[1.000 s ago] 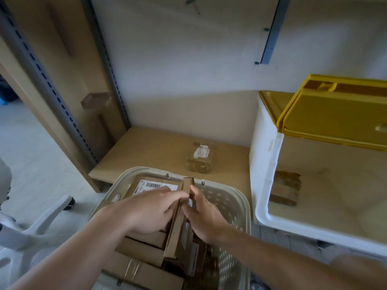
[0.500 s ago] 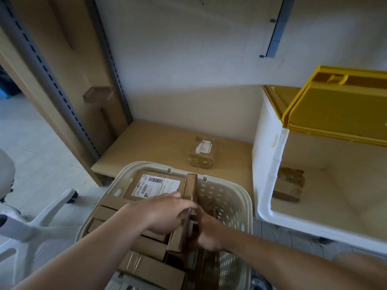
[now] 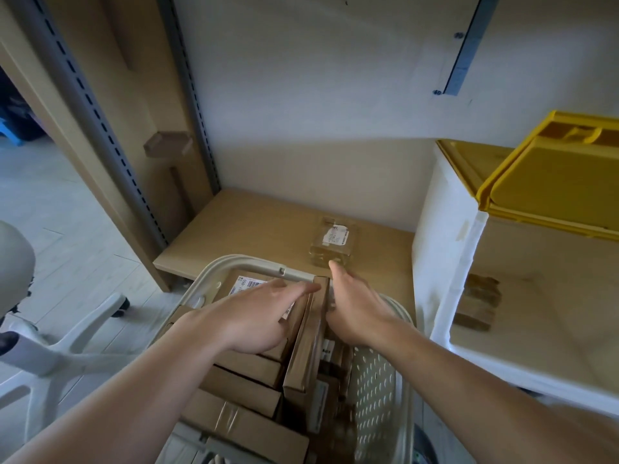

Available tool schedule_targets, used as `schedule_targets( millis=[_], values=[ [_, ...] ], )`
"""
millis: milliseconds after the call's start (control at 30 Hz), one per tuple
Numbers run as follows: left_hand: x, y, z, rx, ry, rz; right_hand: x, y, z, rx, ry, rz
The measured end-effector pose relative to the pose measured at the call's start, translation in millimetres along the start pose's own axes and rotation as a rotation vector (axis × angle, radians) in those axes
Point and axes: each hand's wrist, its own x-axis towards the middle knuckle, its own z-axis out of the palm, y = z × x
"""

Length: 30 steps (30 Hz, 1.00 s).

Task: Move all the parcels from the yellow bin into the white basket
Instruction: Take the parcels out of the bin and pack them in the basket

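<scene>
While both our hands hover over the white basket (image 3: 378, 373), our left hand (image 3: 248, 316) and right hand (image 3: 358, 309) have fingers straight and apart, gripping nothing. Brown parcels (image 3: 244, 366) fill the basket; one parcel (image 3: 477, 304) lies in the yellow bin (image 3: 445, 249), another (image 3: 331, 242) on the shelf (image 3: 254, 229).

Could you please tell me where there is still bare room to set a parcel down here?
The wooden shelf is bare between the metal upright and the small taped parcel. The bin floor is bare right of the parcel inside it. The white basket is crowded left; a narrow gap remains along its right wall.
</scene>
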Motion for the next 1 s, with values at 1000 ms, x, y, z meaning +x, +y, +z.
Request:
schedule_targets(
  millis=[1000],
  values=[
    [76.2,-48.6,-28.6,-0.256,0.475,-0.014,223.9,-0.8,25.3,0.239,0.236,0.602]
  ],
)
